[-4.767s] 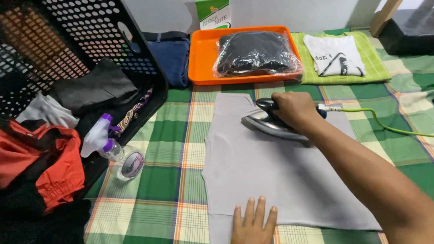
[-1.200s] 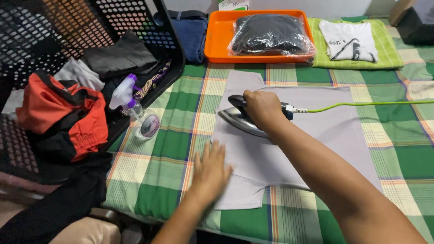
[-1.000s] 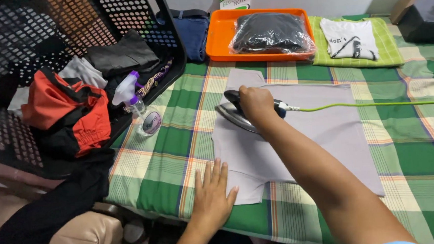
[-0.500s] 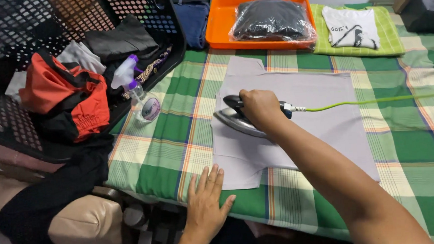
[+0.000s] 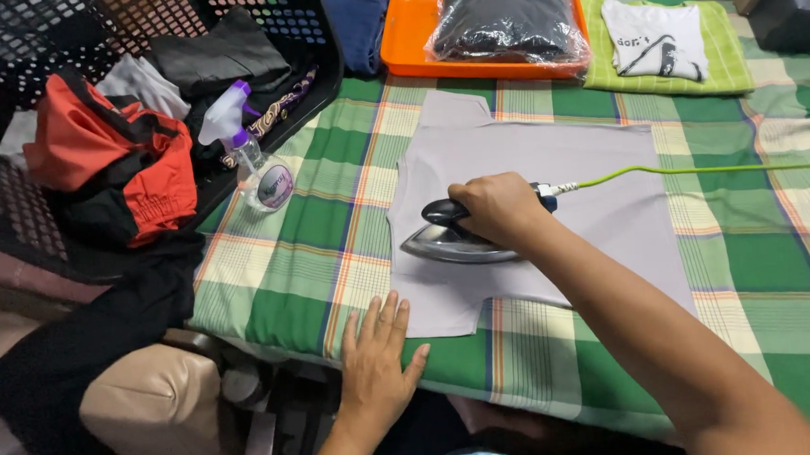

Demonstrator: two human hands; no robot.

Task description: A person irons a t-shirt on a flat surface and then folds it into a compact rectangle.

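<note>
Head view, the only one: we're mid-ironing, pressing the grey T-shirt (image 5: 551, 201) that lies flat on the green plaid cloth (image 5: 758, 264) covering the table. Right hand (image 5: 496, 209) is wrapped fully round the handle of the iron (image 5: 447, 239), fingers closed tight on it, no gap showing; soleplate sits flat on the shirt near its left edge, nose pointing left toward the sleeve. Green cord (image 5: 698, 170) runs off the iron's back end to the right, lying across the shirt and cloth. Left hand (image 5: 380, 363) is flat and spread, palm down at the near table edge, fingertips just touching or just beside the shirt's lower sleeve corner, holding nothing, only pressing the fabric down. We judge the step as smoothing the left part of the shirt; the next stroke calls for keeping the left hand clear of the soleplate while it pins the cloth taut, and for watching that the cord doesn't drag over the pressed area. Around it: spray bottle (image 5: 254, 161) with purple trigger lying on the cloth left of the shirt, against the black laundry basket (image 5: 275, 40) that holds a red-and-black garment (image 5: 116, 169) and other dark clothes. At the far edge, orange tray (image 5: 405, 43) with a bagged dark garment (image 5: 505, 24), and next to it a folded white shirt (image 5: 654, 39) on a green mat (image 5: 733, 53), well apart from the iron.
</note>
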